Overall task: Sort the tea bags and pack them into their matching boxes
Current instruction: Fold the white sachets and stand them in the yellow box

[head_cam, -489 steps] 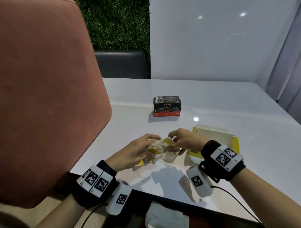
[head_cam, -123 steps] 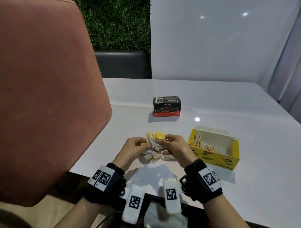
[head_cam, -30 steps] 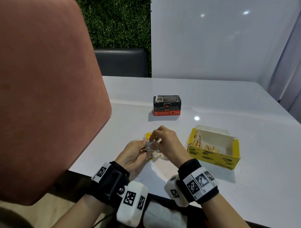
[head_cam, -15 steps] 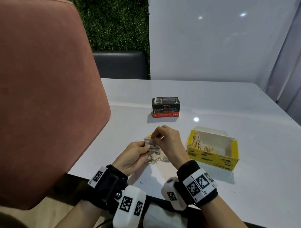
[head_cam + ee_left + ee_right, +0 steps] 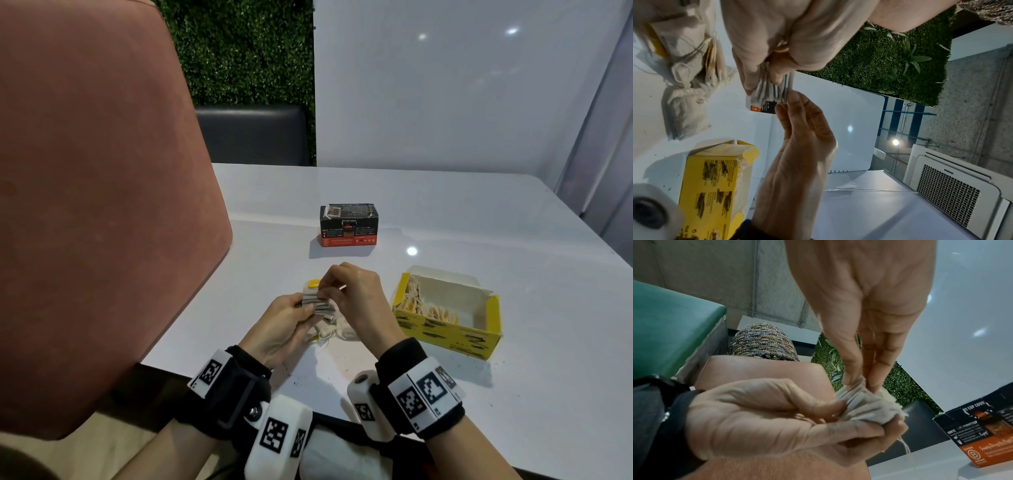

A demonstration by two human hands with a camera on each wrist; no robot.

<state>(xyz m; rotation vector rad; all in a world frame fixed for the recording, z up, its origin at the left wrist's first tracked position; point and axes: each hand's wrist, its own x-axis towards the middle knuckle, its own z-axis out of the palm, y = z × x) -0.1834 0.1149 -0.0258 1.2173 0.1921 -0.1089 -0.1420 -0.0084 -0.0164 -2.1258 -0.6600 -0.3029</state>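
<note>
My left hand (image 5: 306,309) grips a small stack of pale tea bags (image 5: 317,303) just above the white table (image 5: 445,394). In the left wrist view the tea bag stack (image 5: 772,88) fans out of its curled fingers. My right hand (image 5: 329,288) reaches over from the right and pinches the top of the tea bag stack (image 5: 863,402) between thumb and fingertips (image 5: 851,376). A yellow tag (image 5: 313,283) sticks up behind the stack. Loose tea bags (image 5: 330,331) with strings lie under the hands. The open yellow box (image 5: 445,329), part filled with bags, stands to the right. The black and orange box (image 5: 348,224) stands further back, closed.
A pink chair back (image 5: 96,205) fills the left of the head view, close to the table's left edge. A dark seat (image 5: 253,135) and a green hedge wall (image 5: 246,51) lie behind the table. White cloth (image 5: 329,459) lies in the lap below the table's near edge.
The hands have stayed in one place over the loose bags. The right hand's fingers have shifted slightly on the top of the stack that the left hand holds.
</note>
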